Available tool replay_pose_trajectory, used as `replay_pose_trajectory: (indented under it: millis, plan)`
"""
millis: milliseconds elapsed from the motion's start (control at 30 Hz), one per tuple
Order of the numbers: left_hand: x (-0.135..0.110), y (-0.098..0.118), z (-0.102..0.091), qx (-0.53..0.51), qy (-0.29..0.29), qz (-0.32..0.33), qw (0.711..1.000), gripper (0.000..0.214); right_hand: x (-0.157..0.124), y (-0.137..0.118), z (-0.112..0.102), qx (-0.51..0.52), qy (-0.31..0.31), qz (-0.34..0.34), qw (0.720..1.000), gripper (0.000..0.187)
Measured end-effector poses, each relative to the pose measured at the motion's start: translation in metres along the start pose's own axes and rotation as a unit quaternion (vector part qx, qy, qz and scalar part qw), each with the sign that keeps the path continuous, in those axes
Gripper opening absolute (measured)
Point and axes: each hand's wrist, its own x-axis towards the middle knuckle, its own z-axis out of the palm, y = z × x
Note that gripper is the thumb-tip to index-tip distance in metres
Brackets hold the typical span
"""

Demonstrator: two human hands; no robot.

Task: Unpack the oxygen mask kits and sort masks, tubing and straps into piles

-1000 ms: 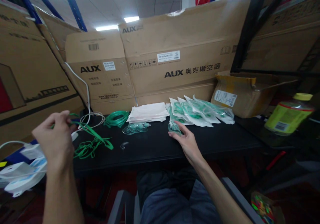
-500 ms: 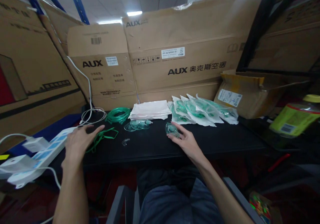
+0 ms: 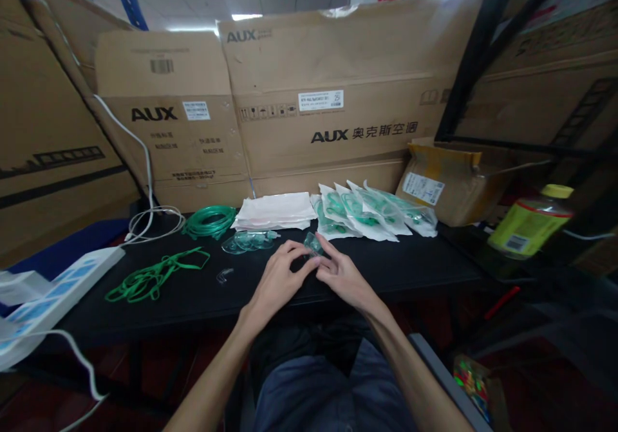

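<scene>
Two hands in use; clear green piece (image 3: 313,243) held between them over the counter (image 3: 410,263); grip of left hand (image 3: 280,272) and grip of right hand (image 3: 346,279) both clamped on it, fingertips close together; best steadied by one hand and worked lightly by the other, since thin plastic is probably easily bent; green straps (image 3: 153,277) seen at nine o'clock; "AUX" and "奥克斯空调" printed on cardboard (image 3: 347,65) at twelve; bottle (image 3: 528,223) at three, label wording unreadable.

The left grip (image 3: 277,277) and right grip (image 3: 346,279) sit close together, fingers (image 3: 288,248) curled.
</scene>
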Motion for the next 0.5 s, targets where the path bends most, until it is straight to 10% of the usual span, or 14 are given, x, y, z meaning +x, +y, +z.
replay_pose_trajectory:
  millis: [200, 500]
  plan:
    - [0.003, -0.017, -0.007, -0.134, 0.004, -0.075, 0.988, 0.037, 0.001, -0.001, 0.0, -0.084, 0.051, -0.049, 0.994, 0.042]
    - [0.004, -0.018, -0.007, -0.168, -0.023, -0.09, 0.981, 0.041, 0.003, 0.003, 0.002, -0.119, 0.099, -0.074, 0.985, 0.031]
